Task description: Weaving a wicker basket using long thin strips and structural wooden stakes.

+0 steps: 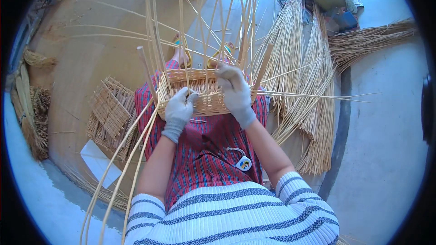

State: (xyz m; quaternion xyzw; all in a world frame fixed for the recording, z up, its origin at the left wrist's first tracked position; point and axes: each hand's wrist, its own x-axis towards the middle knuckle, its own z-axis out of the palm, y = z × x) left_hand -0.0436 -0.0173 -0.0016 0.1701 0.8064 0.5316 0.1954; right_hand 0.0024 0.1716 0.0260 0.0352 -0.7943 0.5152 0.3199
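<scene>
Basket, rectangular, woven of pale cane [211, 106]: held on the lap between two gloved hands. Left hand [178, 109]: fingers bent, set against the near wall. Right hand [235, 88]: fingers curled at the right end; whatever is pinched is hidden. Upright canes [156, 31]: raised beyond both hands. Loose canes [120, 147]: trailed toward the wearer, left of the left hand. Woven panels [111, 113]: stacked on the floor, farther left; white sheet [101, 163] laid nearer. Pale cane bundles [290, 41]: spread right of the right hand. Round tag [244, 163]: placed on red striped cloth [206, 149], below the right hand.
</scene>
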